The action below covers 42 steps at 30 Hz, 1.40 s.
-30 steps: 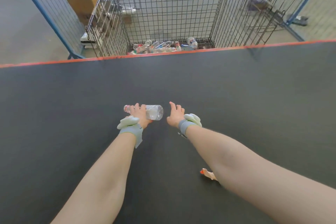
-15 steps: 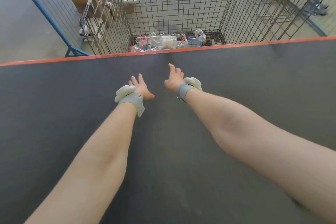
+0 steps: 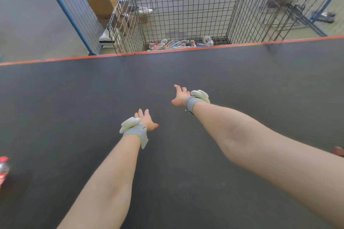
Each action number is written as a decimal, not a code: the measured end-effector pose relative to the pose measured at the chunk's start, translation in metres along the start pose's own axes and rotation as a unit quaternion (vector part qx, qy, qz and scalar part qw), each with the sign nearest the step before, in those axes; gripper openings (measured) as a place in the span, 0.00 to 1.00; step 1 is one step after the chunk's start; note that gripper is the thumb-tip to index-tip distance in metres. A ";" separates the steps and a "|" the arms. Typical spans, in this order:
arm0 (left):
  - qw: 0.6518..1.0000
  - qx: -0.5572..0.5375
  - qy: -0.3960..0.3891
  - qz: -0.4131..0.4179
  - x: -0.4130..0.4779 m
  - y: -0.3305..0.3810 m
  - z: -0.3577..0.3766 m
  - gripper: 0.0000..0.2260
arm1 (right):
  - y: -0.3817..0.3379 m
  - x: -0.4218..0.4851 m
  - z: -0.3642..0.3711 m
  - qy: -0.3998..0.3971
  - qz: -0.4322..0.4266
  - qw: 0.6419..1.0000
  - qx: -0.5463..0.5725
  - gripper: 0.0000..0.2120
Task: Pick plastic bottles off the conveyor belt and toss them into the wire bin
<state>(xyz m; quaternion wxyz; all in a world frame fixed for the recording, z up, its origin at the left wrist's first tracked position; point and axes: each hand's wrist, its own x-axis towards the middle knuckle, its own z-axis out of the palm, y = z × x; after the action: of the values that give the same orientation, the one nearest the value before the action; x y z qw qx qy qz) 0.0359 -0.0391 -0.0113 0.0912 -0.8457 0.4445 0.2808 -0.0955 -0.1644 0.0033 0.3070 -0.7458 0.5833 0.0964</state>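
Observation:
Both my arms reach out over the dark conveyor belt (image 3: 242, 72). My left hand (image 3: 146, 120) is open with fingers spread and holds nothing. My right hand (image 3: 179, 95) is farther forward, also open and holding nothing. Beyond the belt's orange far edge stands the wire bin (image 3: 186, 5), with several plastic bottles (image 3: 176, 43) lying on its floor. A crushed bottle with a red label (image 3: 3, 169) lies on the belt at the far left edge of view. A red item (image 3: 338, 151) shows at the right edge, mostly cut off.
A blue-framed mesh fence (image 3: 74, 15) stands left of the bin, with cardboard boxes (image 3: 102, 3) behind it. More wire frames and a blue post (image 3: 297, 5) stand to the right. Grey concrete floor lies beyond.
A second ago my left hand held a clear bottle; it let go and the bottle is off the belt. Both hands have since drawn back from the orange edge, the left one further.

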 end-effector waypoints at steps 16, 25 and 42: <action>0.998 0.006 -0.041 -0.057 -0.101 -0.088 0.110 0.37 | 0.080 -0.148 0.136 -0.221 0.044 0.954 -0.199 0.40; 0.988 -0.041 0.126 -0.077 -0.098 -0.114 0.098 0.27 | 0.031 -0.166 0.123 -0.171 0.002 0.982 -0.086 0.36; 0.988 -0.036 0.085 -0.124 -0.077 -0.154 0.112 0.25 | -0.038 -0.175 0.206 -0.149 0.030 0.985 0.079 0.53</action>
<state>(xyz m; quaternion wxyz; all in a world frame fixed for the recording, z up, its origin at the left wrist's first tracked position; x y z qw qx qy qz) 0.0804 0.1507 -0.0754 0.0565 -0.9177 0.3319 0.2107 -0.0683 0.1002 -0.0590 0.4455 -0.6789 0.5587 0.1691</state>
